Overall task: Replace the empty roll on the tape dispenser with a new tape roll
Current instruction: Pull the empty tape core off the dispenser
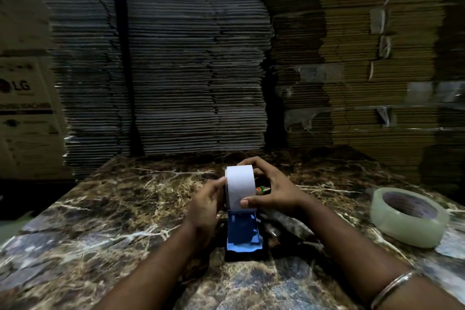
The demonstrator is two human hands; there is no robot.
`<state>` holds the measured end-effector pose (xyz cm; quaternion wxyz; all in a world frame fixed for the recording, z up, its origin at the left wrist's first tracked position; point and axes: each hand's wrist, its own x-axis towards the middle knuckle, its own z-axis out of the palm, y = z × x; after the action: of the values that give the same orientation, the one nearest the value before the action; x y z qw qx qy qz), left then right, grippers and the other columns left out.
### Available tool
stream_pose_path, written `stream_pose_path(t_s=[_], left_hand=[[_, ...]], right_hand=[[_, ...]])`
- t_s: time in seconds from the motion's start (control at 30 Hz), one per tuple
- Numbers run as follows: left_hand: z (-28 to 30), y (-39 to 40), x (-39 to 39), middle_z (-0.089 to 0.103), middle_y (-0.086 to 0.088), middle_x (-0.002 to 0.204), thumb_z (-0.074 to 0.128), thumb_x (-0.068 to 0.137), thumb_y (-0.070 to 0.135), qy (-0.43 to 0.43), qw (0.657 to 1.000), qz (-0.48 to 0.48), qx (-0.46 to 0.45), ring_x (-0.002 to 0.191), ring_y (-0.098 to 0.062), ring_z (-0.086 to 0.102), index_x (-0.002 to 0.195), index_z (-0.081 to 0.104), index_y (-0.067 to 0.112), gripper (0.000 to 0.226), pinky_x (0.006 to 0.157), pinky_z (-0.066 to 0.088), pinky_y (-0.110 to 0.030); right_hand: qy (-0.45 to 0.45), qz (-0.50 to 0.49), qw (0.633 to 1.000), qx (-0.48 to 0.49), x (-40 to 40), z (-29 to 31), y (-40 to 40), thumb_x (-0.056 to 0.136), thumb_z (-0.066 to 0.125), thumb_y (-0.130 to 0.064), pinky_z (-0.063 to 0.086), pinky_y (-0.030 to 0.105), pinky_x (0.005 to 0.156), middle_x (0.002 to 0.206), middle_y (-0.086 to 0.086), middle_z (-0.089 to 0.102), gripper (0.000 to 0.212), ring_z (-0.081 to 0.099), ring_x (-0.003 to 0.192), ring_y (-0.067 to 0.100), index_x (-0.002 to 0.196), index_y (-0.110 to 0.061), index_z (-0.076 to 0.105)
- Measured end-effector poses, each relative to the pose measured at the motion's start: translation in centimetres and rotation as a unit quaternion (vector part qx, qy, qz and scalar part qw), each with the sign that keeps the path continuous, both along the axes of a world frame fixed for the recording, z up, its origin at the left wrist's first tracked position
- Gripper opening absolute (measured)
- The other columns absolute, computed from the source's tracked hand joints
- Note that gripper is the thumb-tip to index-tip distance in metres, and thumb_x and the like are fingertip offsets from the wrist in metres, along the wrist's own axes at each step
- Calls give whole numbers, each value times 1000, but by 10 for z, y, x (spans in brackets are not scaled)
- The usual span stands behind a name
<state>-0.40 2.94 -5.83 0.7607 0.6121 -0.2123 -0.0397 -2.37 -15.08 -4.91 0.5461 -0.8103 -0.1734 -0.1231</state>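
A white empty roll (240,185) stands on edge in the blue tape dispenser (243,234), which rests on the marble table (113,214) in front of me. My left hand (205,205) grips the roll's left side, thumb on its rim. My right hand (273,189) wraps the roll from the right, fingers over the top and thumb pressed on its near face. A new clear tape roll (409,216) lies flat on the table at the right, apart from both hands. The dispenser's hub is hidden behind the white roll.
Tall stacks of flattened cardboard (196,58) rise right behind the table's far edge. A printed carton (25,113) stands at the left. A small coloured object (263,189) peeks out behind the roll. A metal bangle (395,287) circles my right wrist.
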Motion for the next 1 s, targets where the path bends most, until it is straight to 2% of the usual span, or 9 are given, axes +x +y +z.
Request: stream_pose_path(t_s=[0.07, 0.13, 0.23, 0.33, 0.47, 0.57, 0.73, 0.9, 1.0], left_hand=[[-1, 0, -1, 76, 2, 70, 33, 99, -1, -3, 1000, -4, -5, 75, -18, 70, 85, 65, 13, 38, 71, 55, -33], [-1, 0, 0, 76, 3, 67, 33, 100, 3, 16, 1000, -23, -2, 68, -10, 70, 83, 65, 11, 37, 65, 55, -27], [-1, -3, 3, 74, -9, 87, 39, 99, 18, 44, 998, -54, 6, 77, -16, 68, 91, 68, 9, 31, 70, 53, -31], [-2, -2, 3, 70, -12, 96, 38, 100, 25, 27, 998, -55, 26, 79, -15, 69, 100, 67, 12, 32, 67, 56, -28], [-1, -1, 0, 67, -11, 107, 40, 99, 37, -27, 995, -51, 77, 100, -24, 65, 105, 66, 18, 33, 91, 51, -46], [-2, -1, 2, 66, 0, 98, 35, 102, 27, -47, 994, -52, 89, 82, -1, 65, 101, 64, 20, 30, 80, 53, -26], [-5, 1, 6, 66, -6, 109, 34, 102, 28, -62, 992, -49, 96, 89, -6, 64, 104, 64, 24, 31, 75, 52, -19], [-3, -2, 4, 61, 2, 96, 31, 103, 22, -76, 991, -65, 90, 65, 15, 60, 96, 59, 28, 30, 58, 46, -5], [-5, -3, 8, 64, -5, 96, 37, 100, 26, -65, 994, -51, 71, 72, 8, 63, 100, 62, 21, 26, 61, 48, -8]], right_hand=[[3, -3, 1000, -15, 0, 0, -5, 65, 87, -17, 59, 36, 80, 119, 8, 62, 62, 61, 112, 24, 117, -27, 55], [3, -8, 1000, -22, -1, 1, -8, 64, 88, -19, 58, 40, 82, 118, 6, 62, 62, 61, 111, 22, 116, -27, 54], [8, -8, 1000, -11, -3, 3, -12, 62, 88, -13, 57, 35, 80, 115, 7, 62, 63, 64, 103, 14, 115, -19, 53], [29, 2, 1000, 10, -5, 5, -18, 61, 85, -6, 56, 28, 74, 109, 6, 61, 64, 62, 94, 9, 115, -11, 51], [47, 11, 999, 17, -3, 4, -25, 60, 85, -11, 55, 39, 73, 109, 7, 59, 64, 62, 96, 16, 114, -15, 52], [70, 10, 997, 24, -3, 5, -28, 57, 86, -18, 55, 48, 71, 113, 10, 58, 64, 61, 98, 23, 111, -23, 54], [86, 8, 996, 14, -7, 9, -30, 56, 85, -21, 56, 43, 64, 111, 7, 58, 66, 62, 97, 23, 113, -22, 52], [89, 12, 996, 25, -5, 8, -35, 52, 84, -21, 51, 39, 62, 108, 10, 57, 70, 59, 93, 24, 114, -16, 50], [89, 10, 995, 43, -2, 5, -42, 53, 82, -21, 48, 43, 64, 107, 11, 56, 69, 57, 93, 26, 114, -15, 49]])
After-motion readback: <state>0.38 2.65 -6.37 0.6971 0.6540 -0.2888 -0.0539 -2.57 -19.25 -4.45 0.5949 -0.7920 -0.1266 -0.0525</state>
